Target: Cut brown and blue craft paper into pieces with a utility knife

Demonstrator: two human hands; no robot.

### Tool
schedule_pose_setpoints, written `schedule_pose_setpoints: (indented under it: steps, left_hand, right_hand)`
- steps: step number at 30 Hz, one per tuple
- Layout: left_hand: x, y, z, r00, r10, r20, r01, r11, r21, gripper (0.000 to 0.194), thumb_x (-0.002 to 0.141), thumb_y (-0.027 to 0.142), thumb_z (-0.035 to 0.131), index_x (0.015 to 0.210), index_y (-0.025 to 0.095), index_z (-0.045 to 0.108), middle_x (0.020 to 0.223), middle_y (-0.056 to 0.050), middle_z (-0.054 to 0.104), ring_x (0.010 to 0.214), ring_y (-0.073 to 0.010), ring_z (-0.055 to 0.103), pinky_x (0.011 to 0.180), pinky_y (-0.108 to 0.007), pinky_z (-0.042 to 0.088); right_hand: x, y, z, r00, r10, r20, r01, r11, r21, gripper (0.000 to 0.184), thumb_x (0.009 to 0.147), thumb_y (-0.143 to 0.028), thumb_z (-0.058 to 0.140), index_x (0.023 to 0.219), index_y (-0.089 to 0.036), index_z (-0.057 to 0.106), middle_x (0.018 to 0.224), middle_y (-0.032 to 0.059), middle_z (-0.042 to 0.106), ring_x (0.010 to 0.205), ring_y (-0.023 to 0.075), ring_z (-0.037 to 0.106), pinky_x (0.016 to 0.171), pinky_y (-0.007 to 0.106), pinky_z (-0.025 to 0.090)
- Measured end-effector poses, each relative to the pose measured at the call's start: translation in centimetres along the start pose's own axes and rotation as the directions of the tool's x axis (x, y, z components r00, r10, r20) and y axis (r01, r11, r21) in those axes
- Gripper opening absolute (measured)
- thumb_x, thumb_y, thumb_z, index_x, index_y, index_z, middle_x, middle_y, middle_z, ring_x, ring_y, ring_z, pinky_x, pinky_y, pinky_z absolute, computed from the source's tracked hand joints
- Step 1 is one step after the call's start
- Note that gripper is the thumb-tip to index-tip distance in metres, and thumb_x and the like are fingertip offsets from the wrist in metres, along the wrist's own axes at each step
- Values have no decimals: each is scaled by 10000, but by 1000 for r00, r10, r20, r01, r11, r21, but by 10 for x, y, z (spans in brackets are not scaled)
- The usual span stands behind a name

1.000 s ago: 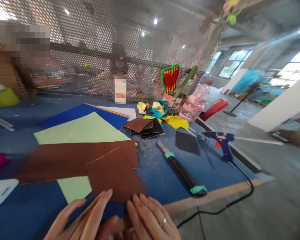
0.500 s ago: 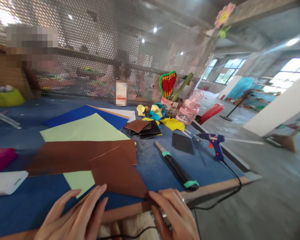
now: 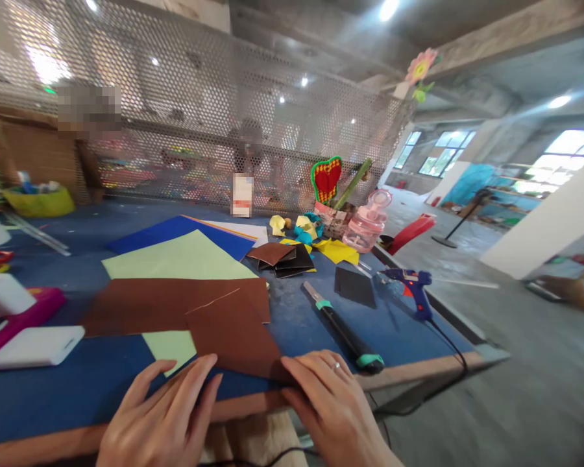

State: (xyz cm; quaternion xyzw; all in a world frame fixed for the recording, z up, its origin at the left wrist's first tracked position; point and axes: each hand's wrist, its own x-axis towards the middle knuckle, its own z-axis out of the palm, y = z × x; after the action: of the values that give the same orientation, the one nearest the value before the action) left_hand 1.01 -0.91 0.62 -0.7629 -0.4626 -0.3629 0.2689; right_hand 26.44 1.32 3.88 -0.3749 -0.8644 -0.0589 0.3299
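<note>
A smaller brown paper sheet (image 3: 236,334) lies near the front table edge, overlapping a larger brown sheet (image 3: 170,305). My left hand (image 3: 168,408) has its fingers apart, with the fingertips touching the lower left corner of the smaller sheet. At that sheet's right corner, my right hand (image 3: 328,402) has the paper between thumb and fingers; a ring shows on one finger. Pale green paper (image 3: 170,256) lies under the brown sheets, over blue paper (image 3: 141,237). To the right is a utility knife (image 3: 343,331) with a black and teal handle, its blade end pointing away.
A blue glue gun (image 3: 416,288) with a cord stands at the right edge. Black (image 3: 355,287) and yellow (image 3: 338,250) scraps lie behind the knife, near a pink bottle (image 3: 367,227). A white box-like object (image 3: 39,345) lies at left. Perforated mesh (image 3: 185,110) closes the back.
The view has shifted slightly, bringing more of the left side into sight. Both hands stay at the smaller brown sheet, which has hardly moved on the table.
</note>
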Motion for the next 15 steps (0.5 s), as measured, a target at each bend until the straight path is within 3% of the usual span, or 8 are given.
schedule_pose_setpoints:
  steps: [4, 6, 11, 13, 15]
  left_hand:
    - [7, 2, -7, 999, 32, 12, -31, 999, -41, 260, 937, 173, 593, 1152, 32, 629, 886, -92, 770, 631, -152, 709, 1000, -413, 377]
    - [11, 2, -10, 998, 67, 4, -66, 997, -43, 251, 951, 186, 572, 1130, 19, 630, 877, -105, 771, 652, -167, 722, 981, -415, 373]
    - [11, -3, -13, 987, 158, 41, -155, 985, -79, 246, 934, 78, 506, 1132, 90, 653, 994, -74, 772, 852, -173, 744, 996, -384, 362]
    - [7, -6, -10, 988, 140, 69, -131, 985, -113, 346, 900, 6, 462, 1167, 120, 649, 1083, -69, 757, 970, -179, 726, 1022, -397, 355]
    - [3, -8, -9, 994, 103, 31, -97, 984, -150, 396, 867, -41, 470, 1172, 138, 647, 1112, -65, 750, 1029, -178, 709, 1032, -400, 361]
  right_hand:
    - [-1, -1, 1, 999, -51, -7, 51, 999, -5, 216, 976, -137, 511, 1098, -167, 688, 903, 40, 721, 815, 174, 648, 797, 332, 541]
    - [-2, -3, 3, 991, -115, -63, 112, 992, -50, 214, 949, -100, 520, 1051, -155, 699, 856, 38, 723, 780, 167, 654, 792, 328, 539]
    - [0, -17, 7, 953, -224, -204, 205, 973, -107, 186, 888, -64, 570, 982, -148, 706, 799, 14, 742, 715, 144, 667, 738, 302, 532]
    - [1, -24, 5, 948, -229, -223, 225, 973, -42, 158, 943, -134, 545, 968, -162, 698, 785, 3, 742, 707, 138, 672, 727, 292, 537]
    - [1, -29, 1, 957, -166, -239, 184, 981, 55, 213, 1004, -272, 497, 1015, -165, 681, 830, 25, 739, 761, 148, 685, 736, 281, 552]
